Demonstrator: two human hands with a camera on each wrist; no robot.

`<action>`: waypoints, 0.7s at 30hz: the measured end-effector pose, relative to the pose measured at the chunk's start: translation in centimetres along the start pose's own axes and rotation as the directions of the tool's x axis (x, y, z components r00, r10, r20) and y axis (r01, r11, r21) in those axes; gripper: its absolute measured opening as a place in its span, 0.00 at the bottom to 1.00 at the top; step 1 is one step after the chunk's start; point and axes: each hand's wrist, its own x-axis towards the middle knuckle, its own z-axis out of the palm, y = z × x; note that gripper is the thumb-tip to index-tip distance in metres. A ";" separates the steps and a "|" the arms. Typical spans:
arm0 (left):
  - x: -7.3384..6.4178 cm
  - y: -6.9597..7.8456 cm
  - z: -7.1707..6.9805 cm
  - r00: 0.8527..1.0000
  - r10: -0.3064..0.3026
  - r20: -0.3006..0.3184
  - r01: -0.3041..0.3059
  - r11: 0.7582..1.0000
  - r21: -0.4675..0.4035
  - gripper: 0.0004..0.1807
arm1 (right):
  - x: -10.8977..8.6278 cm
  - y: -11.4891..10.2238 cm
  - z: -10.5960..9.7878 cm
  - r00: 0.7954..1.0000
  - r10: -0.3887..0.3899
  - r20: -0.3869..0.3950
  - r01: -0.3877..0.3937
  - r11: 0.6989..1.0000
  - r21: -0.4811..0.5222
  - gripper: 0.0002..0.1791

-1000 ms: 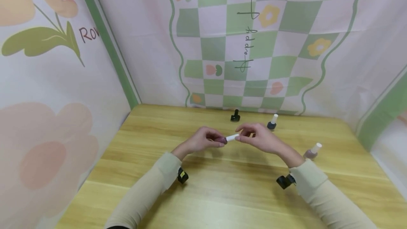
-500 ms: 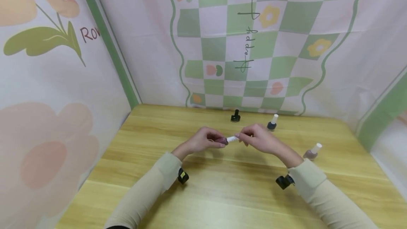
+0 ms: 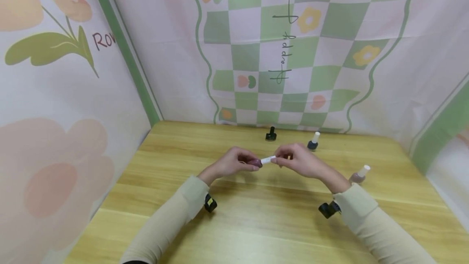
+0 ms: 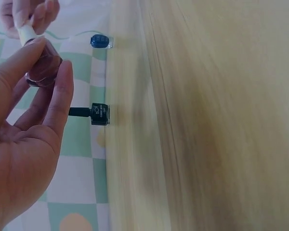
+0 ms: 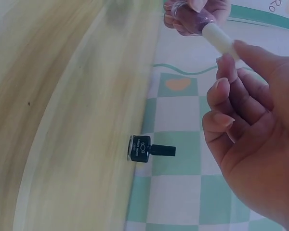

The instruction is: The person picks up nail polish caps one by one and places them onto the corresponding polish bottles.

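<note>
My left hand (image 3: 231, 161) grips the glass body of a purple nail polish bottle (image 4: 44, 67) between thumb and fingers. The bottle lies nearly level above the table, its white cap (image 5: 218, 38) pointing right. At the cap's free end, my right hand (image 3: 298, 159) pinches it with thumb and index finger, as the right wrist view (image 5: 253, 113) shows; the other fingers are loosely bent. The cap sits against the bottle's neck. Behind the hands stands a black nail polish bottle (image 3: 271, 134) with a black cap.
A dark blue nail polish bottle (image 3: 312, 144) with a white cap stands at the back right. Nearer, beside the right wrist, is a mauve bottle (image 3: 357, 177), also white-capped. The wooden table (image 3: 234, 219) ends at a patterned cloth (image 3: 242, 56) behind and another on the left.
The right fingers have shifted on the white cap, bending inward and then reaching a little further left along it again. The left hand and the bottle stay almost in place.
</note>
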 end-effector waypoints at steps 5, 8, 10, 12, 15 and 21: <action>0.0 -0.1 0.0 1.000 0.013 0.011 -0.014 1.000 0.006 0.10 | 0.1 0.0 0.2 1.000 -0.016 0.021 0.016 1.000 -0.011 0.16; 0.0 0.0 0.0 1.000 0.019 0.016 -0.019 1.000 0.009 0.10 | 0.1 0.0 0.4 1.000 -0.015 0.026 0.016 1.000 -0.024 0.18; 0.0 0.0 0.0 1.000 0.020 0.018 -0.020 1.000 0.003 0.11 | 0.1 0.0 0.5 1.000 -0.018 0.020 0.018 1.000 -0.024 0.17; 0.0 0.0 -0.1 1.000 0.012 0.017 -0.012 1.000 -0.003 0.11 | 0.1 0.1 0.5 1.000 -0.014 0.009 0.014 1.000 -0.025 0.14; 0.0 -0.1 -0.2 1.000 -0.003 0.013 0.003 1.000 -0.016 0.11 | 0.1 0.1 0.5 1.000 -0.016 -0.002 0.016 1.000 -0.025 0.07; -0.1 0.1 -0.1 1.000 -0.003 0.017 0.004 1.000 -0.018 0.11 | 0.1 0.0 0.5 1.000 -0.009 0.008 0.009 1.000 -0.004 0.08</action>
